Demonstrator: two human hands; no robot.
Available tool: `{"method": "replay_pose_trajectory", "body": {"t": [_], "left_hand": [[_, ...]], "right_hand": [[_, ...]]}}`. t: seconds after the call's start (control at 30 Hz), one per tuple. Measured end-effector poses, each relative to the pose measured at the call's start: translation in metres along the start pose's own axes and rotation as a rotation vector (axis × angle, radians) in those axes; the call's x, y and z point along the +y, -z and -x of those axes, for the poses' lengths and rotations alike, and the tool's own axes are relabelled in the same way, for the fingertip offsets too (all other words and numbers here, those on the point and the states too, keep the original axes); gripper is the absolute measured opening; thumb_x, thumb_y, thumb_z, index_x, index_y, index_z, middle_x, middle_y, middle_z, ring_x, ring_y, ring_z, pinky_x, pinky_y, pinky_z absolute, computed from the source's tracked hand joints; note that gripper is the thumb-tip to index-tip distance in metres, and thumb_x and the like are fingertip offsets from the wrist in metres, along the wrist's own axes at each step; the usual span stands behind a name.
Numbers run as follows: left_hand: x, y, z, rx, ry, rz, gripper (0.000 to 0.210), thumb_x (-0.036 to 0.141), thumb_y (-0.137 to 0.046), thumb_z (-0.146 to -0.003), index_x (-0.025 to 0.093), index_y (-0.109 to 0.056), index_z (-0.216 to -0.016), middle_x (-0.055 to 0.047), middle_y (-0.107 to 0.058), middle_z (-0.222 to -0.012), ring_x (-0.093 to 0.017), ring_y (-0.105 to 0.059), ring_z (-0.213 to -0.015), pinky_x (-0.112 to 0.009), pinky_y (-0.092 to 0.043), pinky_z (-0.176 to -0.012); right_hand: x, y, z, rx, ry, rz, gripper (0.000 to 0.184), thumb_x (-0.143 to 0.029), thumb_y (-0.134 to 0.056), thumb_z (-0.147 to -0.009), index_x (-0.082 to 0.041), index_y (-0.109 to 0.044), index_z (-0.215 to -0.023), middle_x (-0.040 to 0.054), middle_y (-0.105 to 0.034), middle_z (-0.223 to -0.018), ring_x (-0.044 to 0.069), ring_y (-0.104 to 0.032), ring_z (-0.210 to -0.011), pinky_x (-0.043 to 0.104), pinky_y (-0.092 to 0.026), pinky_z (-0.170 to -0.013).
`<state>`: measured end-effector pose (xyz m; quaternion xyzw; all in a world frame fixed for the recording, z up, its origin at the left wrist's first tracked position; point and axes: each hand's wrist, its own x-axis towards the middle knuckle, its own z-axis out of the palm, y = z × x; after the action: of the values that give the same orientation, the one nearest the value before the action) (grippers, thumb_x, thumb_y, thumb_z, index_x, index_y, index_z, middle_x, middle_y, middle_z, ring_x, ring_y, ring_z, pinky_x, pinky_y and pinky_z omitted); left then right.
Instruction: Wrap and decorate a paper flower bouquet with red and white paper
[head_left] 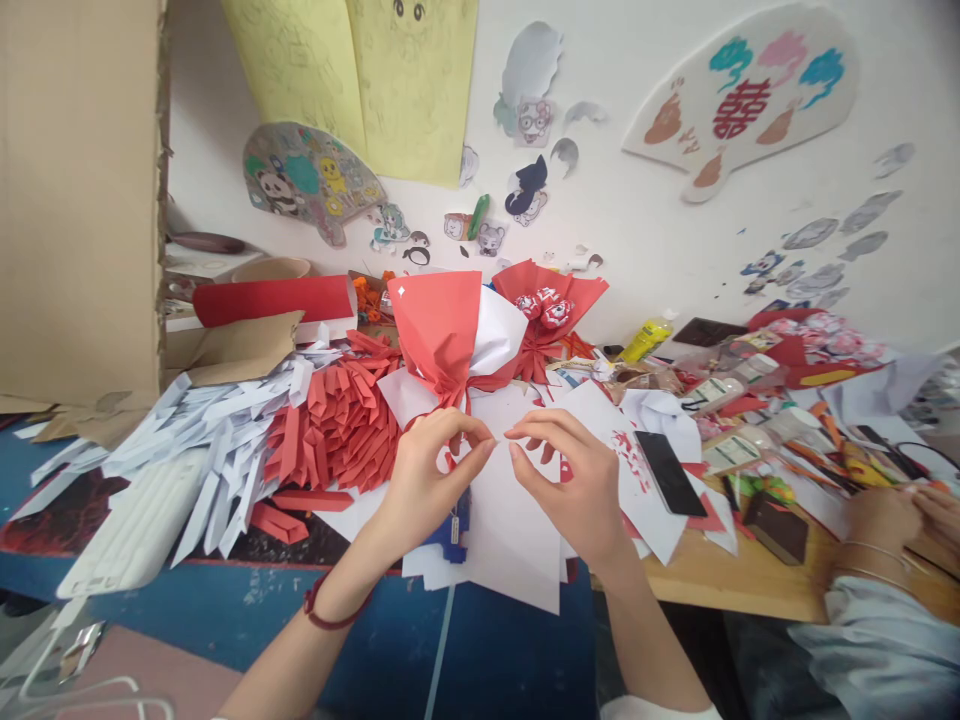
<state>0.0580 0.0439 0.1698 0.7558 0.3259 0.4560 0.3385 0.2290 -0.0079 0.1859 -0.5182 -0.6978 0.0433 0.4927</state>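
My left hand (pixel 442 460) is raised over the white paper sheets (pixel 517 560), thumb and index finger pressed together in a pinch. Whatever is between its fingertips is too small to make out. Facing it, a short gap away, my right hand (pixel 574 470) has its fingers curled, with a narrow space between thumb and index tip. No object shows clearly in it. Just behind the hands stands a bouquet-like wrap of red paper (pixel 439 320) and white paper (pixel 495 335), gathered at its base. A blue item with a small tag (pixel 455 528) lies partly under my left wrist.
Piles of folded white paper strips (pixel 225 430) and folded red pieces (pixel 337 420) lie left, near a white power strip (pixel 135 520). A phone (pixel 670 472) and several bottles lie right. Another person's hands (pixel 892 525) are at the far right. Cardboard (pixel 79 200) stands left.
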Motion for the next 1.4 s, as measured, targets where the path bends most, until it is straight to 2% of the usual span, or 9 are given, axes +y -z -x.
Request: {"method": "replay_pose_trajectory", "body": {"t": [0.27,0.47,0.6,0.93,1.07,1.13,1.3,1.4], "left_hand": [[0.005,-0.002,0.001,-0.006,-0.008,-0.006,0.007,0.021,-0.063,-0.092,0.021,-0.063,-0.085,0.002,-0.065,-0.080,-0.013,-0.052,-0.073,-0.029,-0.039,-0.075],[0.006,-0.001,0.002,-0.007,-0.002,-0.007,0.007,0.022,-0.062,-0.093,0.021,-0.063,-0.085,0.002,-0.065,-0.081,-0.013,-0.053,-0.072,-0.029,-0.040,-0.075],[0.006,-0.001,0.002,-0.017,-0.006,-0.009,0.008,0.022,-0.062,-0.093,0.021,-0.063,-0.085,0.002,-0.065,-0.080,-0.013,-0.053,-0.072,-0.029,-0.040,-0.075],[0.006,-0.002,0.000,-0.020,0.001,-0.031,0.009,0.024,-0.061,-0.093,0.020,-0.064,-0.086,0.000,-0.066,-0.081,-0.015,-0.054,-0.073,-0.030,-0.041,-0.076],[-0.004,0.002,0.004,-0.022,-0.007,-0.152,0.008,0.025,-0.058,-0.095,0.021,-0.065,-0.093,0.000,-0.070,-0.088,-0.014,-0.057,-0.075,-0.031,-0.041,-0.080],[-0.016,0.008,0.012,-0.079,0.000,-0.296,0.010,0.024,-0.056,-0.096,0.021,-0.065,-0.099,-0.001,-0.071,-0.094,-0.016,-0.060,-0.081,-0.032,-0.040,-0.081],[-0.045,0.024,0.051,-0.465,-0.004,-0.734,0.018,0.034,-0.059,-0.096,0.019,-0.065,-0.106,-0.009,-0.070,-0.111,-0.027,-0.063,-0.101,-0.038,-0.041,-0.083],[-0.047,0.026,0.072,-0.614,0.023,-0.938,0.030,0.038,-0.067,-0.090,0.016,-0.064,-0.111,-0.012,-0.069,-0.109,-0.031,-0.064,-0.101,-0.041,-0.043,-0.084]], "right_hand": [[-0.001,0.001,0.002,-0.010,0.007,-0.031,0.010,-0.011,-0.066,-0.085,-0.020,-0.066,-0.087,0.0013,-0.066,-0.093,0.011,-0.059,-0.073,0.026,-0.048,-0.064],[-0.001,0.001,0.002,-0.010,-0.041,-0.015,0.012,-0.013,-0.067,-0.084,-0.021,-0.068,-0.092,0.0021,-0.066,-0.095,0.012,-0.057,-0.069,0.027,-0.047,-0.058],[0.000,0.002,0.002,-0.039,-0.024,-0.054,0.012,-0.012,-0.066,-0.085,-0.021,-0.069,-0.092,0.0016,-0.066,-0.095,0.011,-0.058,-0.072,0.027,-0.048,-0.062],[0.004,-0.001,0.002,-0.012,0.016,-0.049,0.009,-0.012,-0.065,-0.085,-0.021,-0.068,-0.087,0.0025,-0.066,-0.094,0.013,-0.060,-0.073,0.027,-0.051,-0.065],[0.012,-0.002,0.002,0.000,0.052,-0.009,0.009,-0.014,-0.064,-0.088,-0.021,-0.068,-0.090,0.0033,-0.067,-0.095,0.013,-0.061,-0.074,0.028,-0.052,-0.068],[0.021,-0.003,0.001,0.016,0.080,0.034,0.009,-0.015,-0.063,-0.089,-0.022,-0.068,-0.092,0.0036,-0.067,-0.095,0.014,-0.062,-0.076,0.028,-0.053,-0.070],[0.057,-0.004,-0.002,0.040,0.224,0.215,0.009,-0.016,-0.063,-0.092,-0.022,-0.070,-0.094,0.0052,-0.069,-0.096,0.016,-0.066,-0.082,0.030,-0.053,-0.076],[0.073,-0.007,-0.008,0.037,0.306,0.294,0.011,-0.017,-0.061,-0.093,-0.022,-0.071,-0.095,0.0056,-0.071,-0.096,0.017,-0.068,-0.087,0.030,-0.053,-0.079]]}}
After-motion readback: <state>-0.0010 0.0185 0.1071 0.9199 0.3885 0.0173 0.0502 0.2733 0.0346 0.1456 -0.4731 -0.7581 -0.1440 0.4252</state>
